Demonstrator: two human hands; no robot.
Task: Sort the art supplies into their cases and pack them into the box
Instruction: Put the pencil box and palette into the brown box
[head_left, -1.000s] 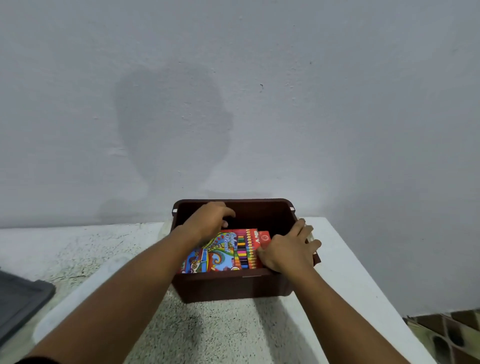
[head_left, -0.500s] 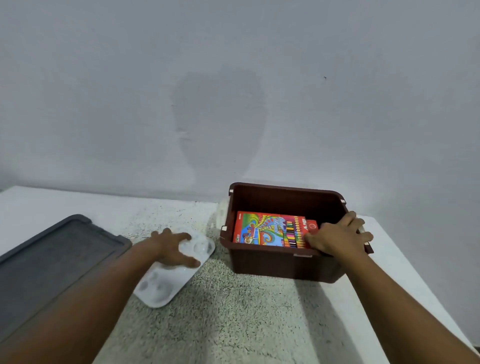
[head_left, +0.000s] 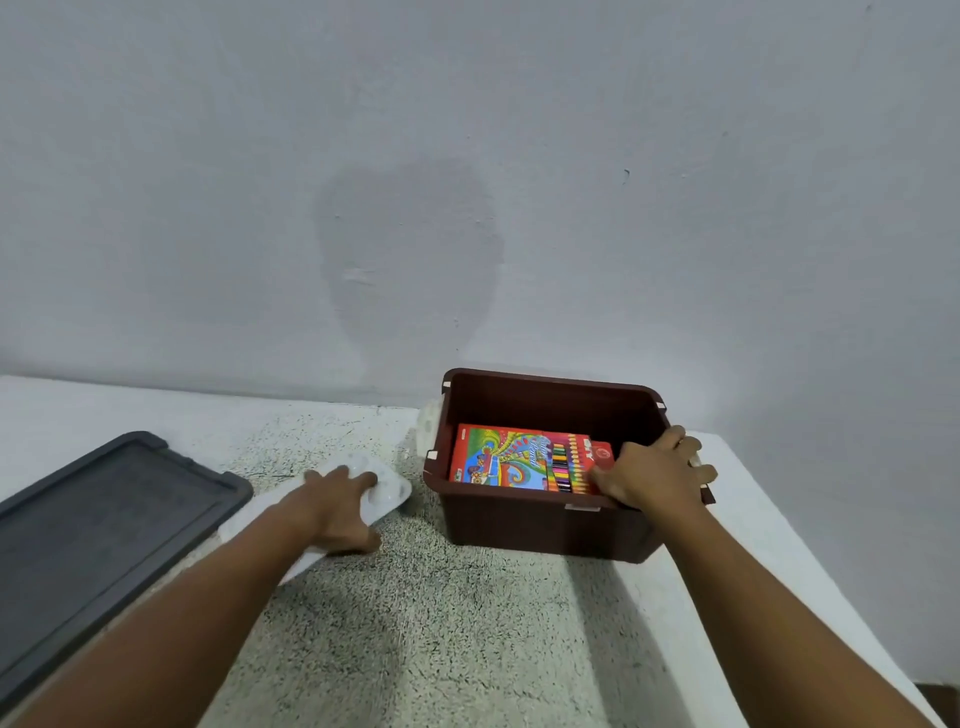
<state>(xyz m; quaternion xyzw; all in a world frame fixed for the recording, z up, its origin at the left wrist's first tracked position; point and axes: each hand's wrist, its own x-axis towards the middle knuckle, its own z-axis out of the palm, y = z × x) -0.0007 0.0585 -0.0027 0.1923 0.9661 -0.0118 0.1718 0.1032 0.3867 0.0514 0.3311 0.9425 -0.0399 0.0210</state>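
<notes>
A brown plastic box (head_left: 519, 525) stands open on the speckled table, right of centre. Inside it lies a red coloured-pencil case (head_left: 509, 460) with a bright swirl print. My right hand (head_left: 649, 480) holds the box's right rim, fingers curled over the edge and thumb touching the case's right end. Left of the box, a white paint palette (head_left: 387, 493) lies on the table. My left hand (head_left: 332, 512) grips it, fingers spread across its top and thumb at its near edge. My hand and forearm hide much of the palette.
A dark grey lid (head_left: 104, 519) lies flat at the far left of the table. Another white object (head_left: 428, 421) sits against the box's far left corner. The wall rises right behind the box. The table's right edge (head_left: 779, 545) runs close to the box.
My left hand left the box, swung left and settled on the white palette. My view turned left, bringing the grey lid into sight. My right hand stayed at the box's right rim.
</notes>
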